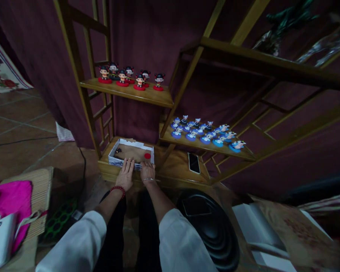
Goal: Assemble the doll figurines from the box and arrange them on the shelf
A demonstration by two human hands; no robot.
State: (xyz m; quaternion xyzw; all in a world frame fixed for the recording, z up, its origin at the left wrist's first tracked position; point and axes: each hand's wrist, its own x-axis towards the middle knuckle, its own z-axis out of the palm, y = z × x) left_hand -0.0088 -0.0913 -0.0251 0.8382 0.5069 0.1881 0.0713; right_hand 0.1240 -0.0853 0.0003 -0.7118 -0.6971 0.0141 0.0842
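Observation:
A shallow white cardboard box (150, 149) with a brown inside rests on the lowest shelf. Inside lie a red round disc (147, 155) on the right and a small dark piece (118, 150) on the left, too small to name. My left hand (126, 174), with a red bead bracelet at the wrist, lies with stretched fingers against the box's near wall. Close beside it, my right hand (147, 172), wearing a thin bracelet, has its fingers bent over the rim near the right front corner. My palms hide part of the near wall.
Red-based figurines (139, 81) stand on the upper left shelf (130, 92). Several blue and purple figurines (206, 136) crowd the middle shelf. A phone (194, 163) lies right of the box. Below are a black ribbed stool (212, 230) and a pink cloth (15, 200) at left.

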